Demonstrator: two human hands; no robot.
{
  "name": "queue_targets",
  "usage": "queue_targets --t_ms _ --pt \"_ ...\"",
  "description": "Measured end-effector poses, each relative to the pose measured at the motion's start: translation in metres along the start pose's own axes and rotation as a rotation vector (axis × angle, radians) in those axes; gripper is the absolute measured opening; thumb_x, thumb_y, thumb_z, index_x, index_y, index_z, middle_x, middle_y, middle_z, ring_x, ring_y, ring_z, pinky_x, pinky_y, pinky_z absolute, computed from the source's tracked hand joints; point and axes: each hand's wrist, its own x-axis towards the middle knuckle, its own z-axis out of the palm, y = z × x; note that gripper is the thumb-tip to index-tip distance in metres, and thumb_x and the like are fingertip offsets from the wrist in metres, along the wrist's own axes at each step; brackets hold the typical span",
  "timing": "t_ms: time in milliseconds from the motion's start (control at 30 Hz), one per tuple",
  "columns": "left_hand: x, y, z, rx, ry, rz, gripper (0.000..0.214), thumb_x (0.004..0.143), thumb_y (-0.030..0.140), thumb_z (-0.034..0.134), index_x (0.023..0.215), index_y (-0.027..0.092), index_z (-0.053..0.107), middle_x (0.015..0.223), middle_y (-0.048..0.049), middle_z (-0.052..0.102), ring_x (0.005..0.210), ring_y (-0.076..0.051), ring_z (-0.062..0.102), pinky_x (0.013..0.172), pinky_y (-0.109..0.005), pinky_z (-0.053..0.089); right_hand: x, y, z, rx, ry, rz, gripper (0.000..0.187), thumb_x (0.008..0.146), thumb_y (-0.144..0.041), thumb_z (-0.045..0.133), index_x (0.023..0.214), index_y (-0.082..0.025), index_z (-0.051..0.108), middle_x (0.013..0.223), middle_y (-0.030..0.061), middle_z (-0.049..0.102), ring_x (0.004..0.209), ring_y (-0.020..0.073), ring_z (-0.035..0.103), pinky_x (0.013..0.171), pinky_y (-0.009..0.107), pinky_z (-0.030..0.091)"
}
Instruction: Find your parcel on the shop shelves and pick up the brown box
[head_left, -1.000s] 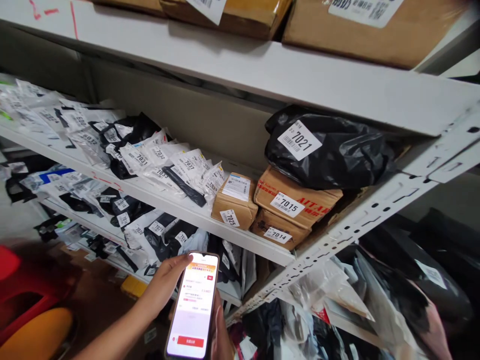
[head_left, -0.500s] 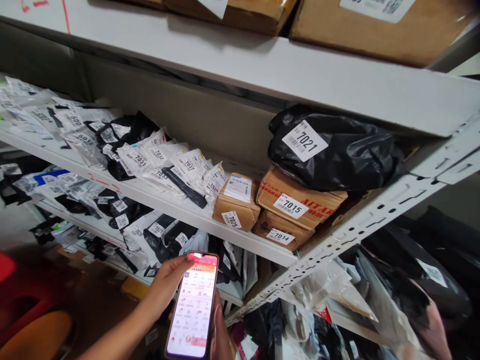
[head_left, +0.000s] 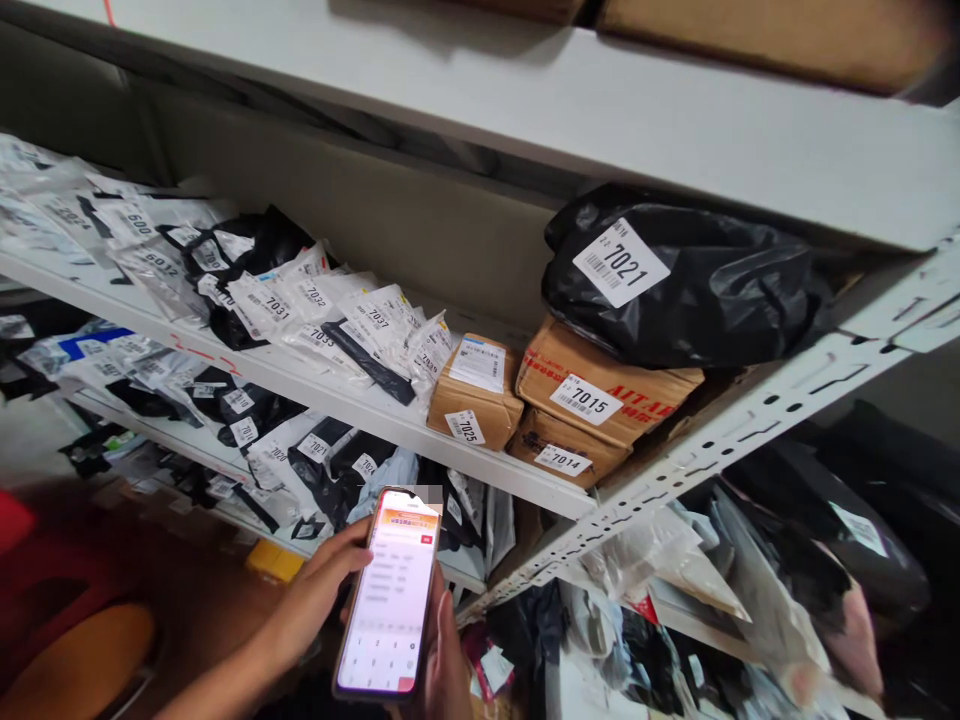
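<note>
A smartphone [head_left: 390, 595] with a lit pink and white screen is low in the middle of the view. My right hand [head_left: 448, 660] grips it from underneath along its right edge. My left hand [head_left: 319, 590] comes in from the lower left, thumb resting at the phone's upper left edge, fingers curled loosely. Behind the phone stands a white metal rack [head_left: 495, 470] full of numbered parcels.
On the middle shelf lie grey and black mailer bags [head_left: 315, 315], a small brown box marked 7025 [head_left: 474, 400], two stacked boxes 7015 [head_left: 600, 390] and 7014, and a black bag 7021 [head_left: 690, 280]. More bags fill lower shelves. Red and orange stools [head_left: 67, 640] stand at lower left.
The phone's screen has changed from a menu page to a form with a keypad. The view has tilted down slightly, so shelves sit higher. My left thumb slid lower along the phone's edge.
</note>
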Motion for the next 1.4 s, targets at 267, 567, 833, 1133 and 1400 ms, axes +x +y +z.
queue_targets --t_ms 267,567,833,1133,1400 --pt "-0.007 -0.001 -0.001 -0.021 -0.008 -0.038 0.051 0.06 0.037 0.062 0.105 0.014 0.065 0.061 0.0016 0.062 0.055 -0.017 0.048 0.05 -0.026 0.033 -0.002 -0.009 0.009 0.213 -0.07 0.082 0.05 0.075 -0.057 0.063 0.117 -0.03 0.059 0.117 0.0049 0.067 0.114 0.0269 0.058 0.094 0.042 0.049" --pt "-0.006 0.004 0.005 -0.052 0.044 -0.034 0.044 0.053 0.036 0.068 0.092 0.016 0.066 0.075 -0.0014 0.07 0.073 -0.023 0.062 0.066 -0.029 0.046 0.003 0.004 -0.008 0.076 -0.114 0.058 0.055 0.081 -0.058 0.054 0.125 -0.025 0.053 0.127 0.0075 0.062 0.118 0.0266 0.057 0.099 0.043 0.046" --pt "-0.006 0.002 0.001 -0.033 0.151 -0.081 0.048 0.054 0.042 0.064 0.096 0.018 0.067 0.069 -0.0018 0.067 0.063 -0.021 0.057 0.053 -0.027 0.041 0.003 0.004 -0.004 0.06 -0.09 0.062 0.05 0.081 -0.058 0.054 0.121 -0.028 0.054 0.125 0.0047 0.063 0.119 0.0248 0.055 0.104 0.041 0.041" --pt "-0.007 0.007 -0.001 -0.061 0.05 -0.028 0.041 0.055 0.038 0.063 0.09 0.018 0.07 0.056 0.0006 0.062 0.048 -0.015 0.047 0.041 -0.022 0.028 0.006 0.003 0.002 0.002 -0.07 0.032 0.057 0.079 -0.062 0.053 0.123 -0.025 0.054 0.123 0.0078 0.065 0.12 0.0274 0.055 0.101 0.046 0.045" --pt "-0.002 0.012 0.016 -0.065 0.073 -0.033 0.054 0.05 0.057 0.078 0.081 0.014 0.068 0.07 -0.0045 0.072 0.06 -0.018 0.061 0.054 -0.024 0.046 0.002 0.014 -0.009 -0.173 0.06 -0.006 0.065 0.079 -0.063 0.054 0.13 -0.022 0.049 0.132 0.0089 0.059 0.128 0.0241 0.047 0.105 0.042 0.041"
